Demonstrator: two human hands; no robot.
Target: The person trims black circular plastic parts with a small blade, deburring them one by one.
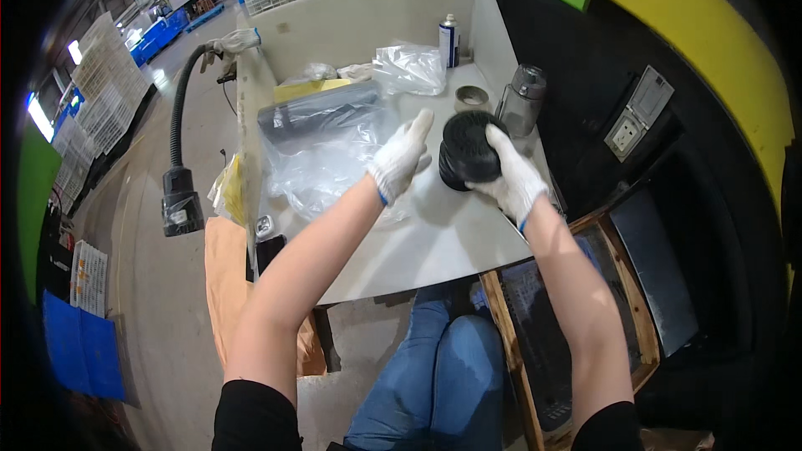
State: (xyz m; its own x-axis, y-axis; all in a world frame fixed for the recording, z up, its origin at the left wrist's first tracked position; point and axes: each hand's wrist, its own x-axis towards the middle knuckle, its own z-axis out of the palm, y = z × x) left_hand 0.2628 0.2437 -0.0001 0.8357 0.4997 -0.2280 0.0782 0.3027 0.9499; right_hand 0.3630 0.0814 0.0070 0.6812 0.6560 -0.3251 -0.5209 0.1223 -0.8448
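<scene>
My right hand [511, 174], in a white knit glove, grips a stack of round black parts [468, 144] at its right side, thumb near the top and fingers lower down. The stack's top face is dark and looks textured; whether it touches the worktable [434, 242] I cannot tell. To its left, my gloved left hand [403, 157] is open and holds nothing, its fingers stretched out and up. Below and left of that hand, clear plastic sheeting [322, 171] lies beside a dark grey plastic-wrapped bundle [322, 113].
Behind the stack are a roll of tape [471, 98], a clear bottle [524, 100] and a spray can [449, 40]. Low walls [368, 17] edge the table. A flexible-neck lamp [180, 192] stands at left, a wooden-framed crate [510, 342] at lower right, and a socket box [626, 132] at right.
</scene>
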